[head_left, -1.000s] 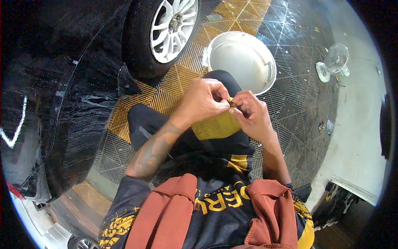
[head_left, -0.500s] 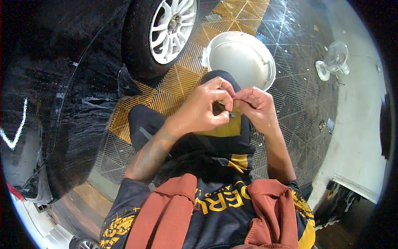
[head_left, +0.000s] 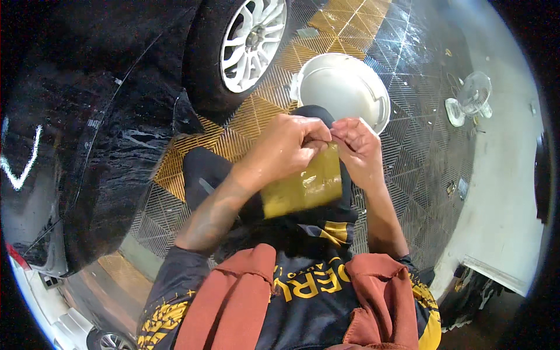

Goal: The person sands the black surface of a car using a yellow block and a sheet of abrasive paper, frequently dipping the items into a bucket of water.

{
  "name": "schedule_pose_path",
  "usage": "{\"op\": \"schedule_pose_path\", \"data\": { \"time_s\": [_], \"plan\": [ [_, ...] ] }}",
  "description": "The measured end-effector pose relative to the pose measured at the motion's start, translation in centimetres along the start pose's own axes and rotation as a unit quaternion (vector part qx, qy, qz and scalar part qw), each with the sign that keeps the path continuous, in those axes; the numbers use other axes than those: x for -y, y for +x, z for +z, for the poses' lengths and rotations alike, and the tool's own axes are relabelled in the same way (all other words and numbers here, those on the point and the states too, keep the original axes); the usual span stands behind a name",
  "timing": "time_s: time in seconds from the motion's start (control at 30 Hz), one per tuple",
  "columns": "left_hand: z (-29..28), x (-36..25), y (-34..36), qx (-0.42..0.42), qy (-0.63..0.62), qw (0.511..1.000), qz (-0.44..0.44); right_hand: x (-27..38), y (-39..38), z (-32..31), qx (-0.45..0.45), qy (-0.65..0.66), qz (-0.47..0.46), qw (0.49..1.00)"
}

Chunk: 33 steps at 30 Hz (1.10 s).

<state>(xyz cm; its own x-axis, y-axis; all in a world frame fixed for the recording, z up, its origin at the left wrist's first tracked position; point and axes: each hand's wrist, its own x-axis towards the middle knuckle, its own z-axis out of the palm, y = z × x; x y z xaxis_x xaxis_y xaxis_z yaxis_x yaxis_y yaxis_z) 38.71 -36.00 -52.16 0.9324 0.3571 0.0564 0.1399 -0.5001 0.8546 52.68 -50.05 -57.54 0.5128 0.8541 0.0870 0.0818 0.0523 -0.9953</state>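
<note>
L hand (head_left: 291,144) pinches ylw sheet (head_left: 303,188) at far edge, R hand (head_left: 363,149) its far R corner; bucket (head_left: 344,87) beyond.

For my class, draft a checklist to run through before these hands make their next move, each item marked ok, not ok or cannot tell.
1. Left hand holding the glossy yellow sheet: ok, near its upper edge.
2. Right hand gripping the sheet: cannot tell; its fingertips are by the upper right corner, but what they pinch is unclear.
3. Sheet's lower edge sharp enough to inspect: not ok, blurred.
4. Hands clear of the white-spoked car wheel: ok.
5. Water in the white bucket: cannot tell.
6. Rust-coloured cloth clear of the hands: ok, draped over the shoulders.
</note>
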Motion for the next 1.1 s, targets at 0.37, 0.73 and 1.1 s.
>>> {"op": "schedule_pose_path", "data": {
  "time_s": [0.37,0.73,1.1],
  "plan": [
    [3.1,3.7,0.3,-0.057,-0.085,0.995,-0.014,-1.1,-1.4,-0.9,-0.023,0.113,0.133,0.984],
    [0.4,1.7,-0.3,-0.008,-0.021,1.000,-0.003,1.1,-1.6,-0.4,0.027,-0.063,0.038,0.997],
    [0.5,1.0,-0.2,-0.024,-0.016,0.999,0.013,2.2,-2.5,0.6,-0.031,-0.012,0.032,0.999]
  ]
}}
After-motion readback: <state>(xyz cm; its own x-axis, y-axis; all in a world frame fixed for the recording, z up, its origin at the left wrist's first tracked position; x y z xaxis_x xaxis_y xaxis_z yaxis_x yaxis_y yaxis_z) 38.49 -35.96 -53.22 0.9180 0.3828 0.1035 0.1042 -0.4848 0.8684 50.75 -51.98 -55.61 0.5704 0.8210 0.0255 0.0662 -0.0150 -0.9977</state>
